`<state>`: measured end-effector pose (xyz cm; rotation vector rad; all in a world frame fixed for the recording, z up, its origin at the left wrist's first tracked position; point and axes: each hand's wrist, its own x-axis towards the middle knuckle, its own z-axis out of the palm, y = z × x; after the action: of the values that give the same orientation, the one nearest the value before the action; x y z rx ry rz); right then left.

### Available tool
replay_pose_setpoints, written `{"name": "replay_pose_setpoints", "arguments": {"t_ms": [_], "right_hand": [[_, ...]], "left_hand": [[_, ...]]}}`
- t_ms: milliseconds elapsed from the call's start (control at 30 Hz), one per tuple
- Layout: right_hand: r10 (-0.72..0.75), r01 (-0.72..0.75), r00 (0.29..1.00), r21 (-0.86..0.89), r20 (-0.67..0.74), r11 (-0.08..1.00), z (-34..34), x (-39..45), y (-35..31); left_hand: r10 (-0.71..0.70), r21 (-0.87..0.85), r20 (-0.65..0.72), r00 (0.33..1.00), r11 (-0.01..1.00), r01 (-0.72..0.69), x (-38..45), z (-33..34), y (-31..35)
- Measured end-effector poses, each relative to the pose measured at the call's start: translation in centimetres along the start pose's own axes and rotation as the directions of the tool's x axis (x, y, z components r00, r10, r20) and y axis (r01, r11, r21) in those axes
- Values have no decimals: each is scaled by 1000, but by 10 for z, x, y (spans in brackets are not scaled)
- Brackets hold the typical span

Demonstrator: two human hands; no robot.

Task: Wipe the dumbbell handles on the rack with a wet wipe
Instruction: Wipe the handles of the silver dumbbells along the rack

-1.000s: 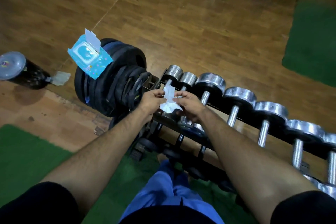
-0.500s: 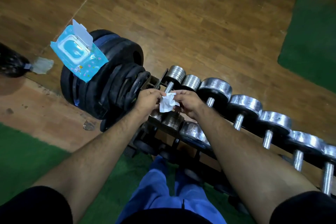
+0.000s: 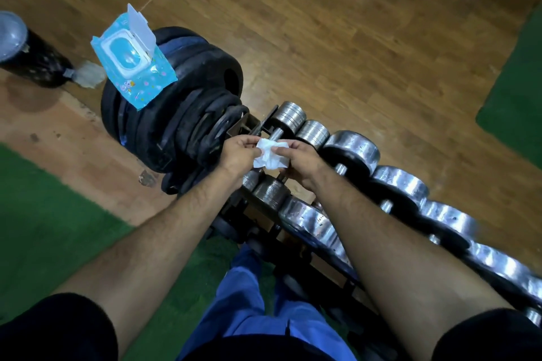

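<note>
A crumpled white wet wipe (image 3: 270,154) is pinched between my left hand (image 3: 239,151) and my right hand (image 3: 303,161), both gripping its edges. They hover just above the leftmost chrome dumbbell (image 3: 289,117), whose handle (image 3: 275,135) shows right behind the wipe. A row of chrome dumbbells (image 3: 350,148) runs along the dark rack (image 3: 328,267) toward the lower right. My right forearm hides several of their handles.
An open blue wet-wipe pack (image 3: 132,58) lies on top of a stack of black weight plates (image 3: 187,108) left of the rack. A dark bottle (image 3: 26,53) stands on the floor at far left. Green mats (image 3: 44,214) flank the wooden floor.
Both hands have kept hold of the wipe and stretched it a little wider between them. The camera has shifted, bringing the bottle back into view at left.
</note>
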<state>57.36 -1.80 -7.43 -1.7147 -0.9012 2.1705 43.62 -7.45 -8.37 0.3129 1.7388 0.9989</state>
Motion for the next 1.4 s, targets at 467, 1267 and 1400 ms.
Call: {"name": "replay_pose_setpoints", "arguments": {"t_ms": [467, 1267, 1400], "right_hand": [[-56, 79, 993, -215, 108, 973, -24, 17, -5], [-415, 499, 596, -722, 688, -480, -33, 59, -18], [-352, 474, 684, -756, 639, -451, -19, 62, -28]], "left_hand": [[-12, -4, -87, 996, 1000, 12, -3, 27, -9], [553, 812, -188, 812, 552, -188, 5, 20, -58], [558, 820, -191, 808, 542, -181, 4, 22, -61]]}}
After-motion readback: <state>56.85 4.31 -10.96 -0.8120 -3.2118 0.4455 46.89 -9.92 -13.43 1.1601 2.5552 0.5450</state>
